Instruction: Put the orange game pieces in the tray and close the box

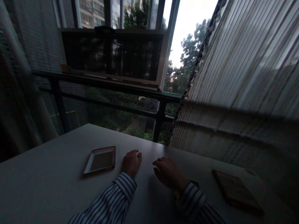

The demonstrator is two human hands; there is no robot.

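The left hand (130,162) rests on the table (58,174) just right of the square tray (101,160), its fingers curled around a small white object (138,154). The right hand (167,173) lies farther right of the tray, loosely curled, palm down; I cannot tell whether it holds anything. A dark board (237,189) lies far right of the tray.

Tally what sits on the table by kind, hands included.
Hands: 2, left hand and right hand
Square tray: 1
Dark flat board: 1
Small white object, at the left hand's fingertips: 1
Total: 5
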